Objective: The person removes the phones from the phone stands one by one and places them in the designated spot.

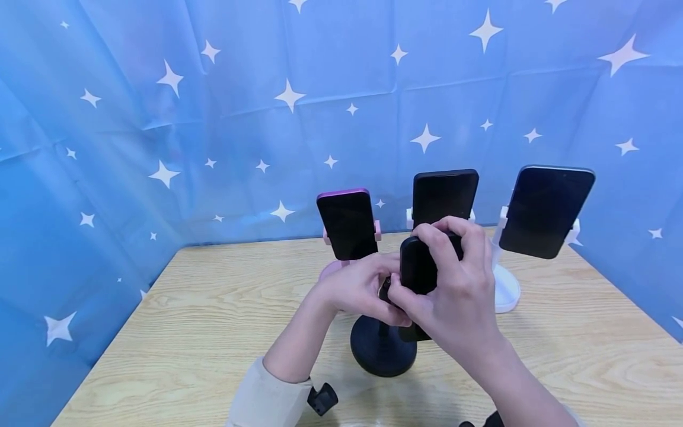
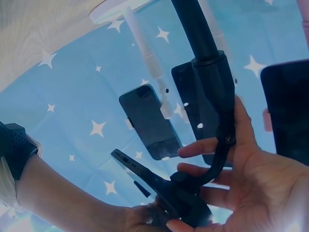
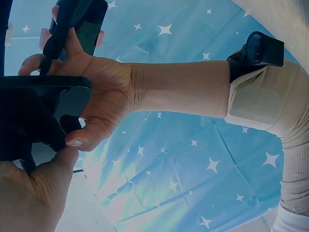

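Note:
A black phone stand (image 1: 383, 350) with a round base stands on the table; its neck (image 2: 215, 87) bends toward the clamp in the left wrist view. My left hand (image 1: 363, 287) holds the stand near the joint below its clamp, fingers round the bent neck and thumb by the clamp. My right hand (image 1: 461, 290) grips a black phone (image 1: 416, 264) at the clamp, fingers over its top edge and thumb at its left side. In the right wrist view the phone (image 3: 43, 82) appears dark, close to both thumbs. The right hand covers much of the phone.
Behind stand a pink-edged phone (image 1: 348, 224) in a pink stand (image 1: 332, 270), a black phone (image 1: 445, 193) in a white holder, and a blue-edged phone (image 1: 546, 210) on a white stand (image 1: 506, 290). A blue star-patterned curtain (image 1: 235, 136) hangs behind the wooden table (image 1: 213, 320).

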`<control>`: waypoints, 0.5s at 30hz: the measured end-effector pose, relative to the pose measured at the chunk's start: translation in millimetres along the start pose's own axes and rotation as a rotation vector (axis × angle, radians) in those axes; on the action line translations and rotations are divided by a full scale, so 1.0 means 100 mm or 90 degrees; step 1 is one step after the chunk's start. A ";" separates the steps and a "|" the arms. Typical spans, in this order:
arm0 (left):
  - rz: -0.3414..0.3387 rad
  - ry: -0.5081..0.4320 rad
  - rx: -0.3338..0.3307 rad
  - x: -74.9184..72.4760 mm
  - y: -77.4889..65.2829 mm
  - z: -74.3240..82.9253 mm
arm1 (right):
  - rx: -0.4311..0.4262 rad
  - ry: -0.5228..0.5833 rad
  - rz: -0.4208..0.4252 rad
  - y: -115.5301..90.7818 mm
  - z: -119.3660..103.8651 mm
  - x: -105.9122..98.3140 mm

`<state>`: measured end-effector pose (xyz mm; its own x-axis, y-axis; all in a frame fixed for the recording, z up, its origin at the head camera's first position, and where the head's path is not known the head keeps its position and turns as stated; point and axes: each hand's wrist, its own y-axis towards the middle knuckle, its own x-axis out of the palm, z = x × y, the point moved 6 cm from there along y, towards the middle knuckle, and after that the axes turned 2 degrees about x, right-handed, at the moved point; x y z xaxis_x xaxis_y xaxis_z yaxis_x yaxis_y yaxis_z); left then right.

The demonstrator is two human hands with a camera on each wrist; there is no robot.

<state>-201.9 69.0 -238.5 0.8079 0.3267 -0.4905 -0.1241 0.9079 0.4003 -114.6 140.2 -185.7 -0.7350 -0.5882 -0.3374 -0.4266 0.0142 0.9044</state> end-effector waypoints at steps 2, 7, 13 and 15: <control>-0.010 0.000 0.002 0.00 0.01 -0.01 | -0.003 0.002 -0.012 0.00 0.01 -0.01; -0.034 0.016 0.022 0.00 0.02 -0.02 | 0.006 0.015 -0.043 0.00 0.03 -0.04; -0.020 0.009 0.007 0.02 0.01 -0.04 | 0.008 0.020 -0.063 -0.01 0.03 -0.05; -0.017 -0.004 0.007 0.02 0.01 -0.05 | 0.008 0.022 -0.065 -0.02 0.03 -0.06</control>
<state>-203.3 72.3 -242.6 0.8148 0.3001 -0.4960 -0.0958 0.9135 0.3953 -111.0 145.7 -186.0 -0.6685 -0.6145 -0.4189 -0.5054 -0.0377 0.8620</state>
